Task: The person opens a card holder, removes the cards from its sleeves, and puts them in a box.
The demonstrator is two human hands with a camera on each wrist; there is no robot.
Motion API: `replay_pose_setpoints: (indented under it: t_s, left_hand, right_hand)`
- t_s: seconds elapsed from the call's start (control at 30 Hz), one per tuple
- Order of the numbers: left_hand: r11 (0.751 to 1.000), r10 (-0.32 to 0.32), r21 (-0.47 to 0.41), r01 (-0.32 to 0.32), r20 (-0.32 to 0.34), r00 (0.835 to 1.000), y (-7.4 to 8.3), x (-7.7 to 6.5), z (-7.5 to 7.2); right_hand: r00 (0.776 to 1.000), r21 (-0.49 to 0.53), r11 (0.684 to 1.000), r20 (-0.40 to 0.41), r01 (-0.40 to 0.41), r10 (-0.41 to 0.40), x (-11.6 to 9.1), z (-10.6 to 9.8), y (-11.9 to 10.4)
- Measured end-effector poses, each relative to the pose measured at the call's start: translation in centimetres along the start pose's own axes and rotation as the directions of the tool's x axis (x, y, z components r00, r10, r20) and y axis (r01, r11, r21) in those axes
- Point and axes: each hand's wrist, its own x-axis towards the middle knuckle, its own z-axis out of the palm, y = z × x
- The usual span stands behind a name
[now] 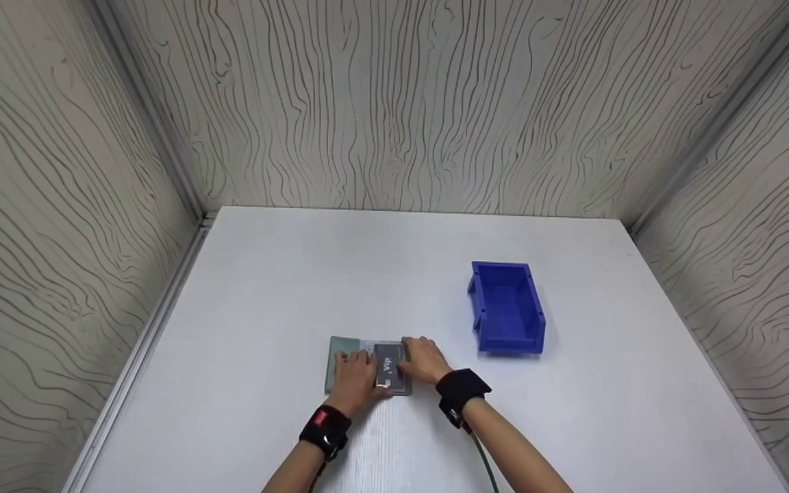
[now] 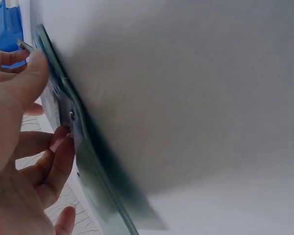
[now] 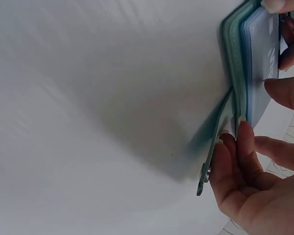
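Observation:
A green card holder (image 1: pixel 344 344) lies spread on the white table, its clear sleeves showing. A dark grey card (image 1: pixel 386 363) printed "Vip" sits on its right half. My left hand (image 1: pixel 355 378) grips the holder, fingertips on its left and middle part, thumb at the card's near edge. On the right side, my right hand (image 1: pixel 426 359) holds the holder's edge, with the thumb (image 3: pixel 284 93) over the card face and fingers at the green cover (image 3: pixel 233 54). A strap (image 3: pixel 210 156) with a metal snap sticks out beside those fingers. The left palm hides part of the holder.
A blue plastic bin (image 1: pixel 507 308) stands on the white table (image 1: pixel 285 274) to the right, beyond my right hand. Wood-grain panels (image 1: pixel 394 103) enclose the back and sides. A green cable (image 1: pixel 483 455) runs along my right forearm from the black wrist strap (image 1: pixel 461 394).

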Motion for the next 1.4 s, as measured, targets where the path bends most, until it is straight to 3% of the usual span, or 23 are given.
replay_pose_setpoints:
  t_s: [0.47,0.6,0.87,1.0,1.1,1.2,1.3,1.4]
  left_hand:
    - [0.999,-0.01,-0.03,0.012,0.046,0.999,-0.2,0.1,0.2]
    - [1.0,-0.008,-0.03,0.009,0.036,0.999,-0.3,0.0,0.1]
    - [0.996,-0.015,-0.084,0.018,0.034,0.999,-0.5,-0.1,-0.2]
    - [0.99,-0.02,-0.14,0.026,0.042,0.999,-1.0,-0.2,-0.4]
    - [0.955,-0.069,-0.282,0.088,0.076,0.995,-1.5,0.0,-0.6]
    - [0.879,-0.149,-0.438,0.187,0.12,0.982,-1.8,0.4,-1.0]
    - [0.817,-0.217,-0.514,0.26,0.145,0.965,-2.1,0.8,-1.4]
    - [0.792,-0.258,-0.528,0.307,0.167,0.952,-2.3,1.1,-1.5]
  right_hand:
    - [1.0,0.054,0.998,-0.028,0.013,-0.012,0.4,-0.8,-0.2]
    - [0.999,0.135,0.991,-0.026,-0.015,0.018,0.6,-1.3,-0.6]
    - [0.991,0.376,0.92,-0.025,-0.112,0.131,0.2,-1.2,-1.4]
    - [0.981,0.456,0.872,0.021,-0.18,0.192,-0.2,-0.7,-1.8]
    - [0.971,0.499,0.835,0.071,-0.231,0.227,-0.5,-0.3,-1.9]
    - [0.959,0.523,0.806,0.105,-0.278,0.262,-0.6,0.0,-1.9]
    - [0.952,0.523,0.797,0.125,-0.303,0.28,-0.7,0.2,-2.1]
    - [0.949,0.529,0.788,0.144,-0.315,0.282,-0.7,0.4,-2.3]
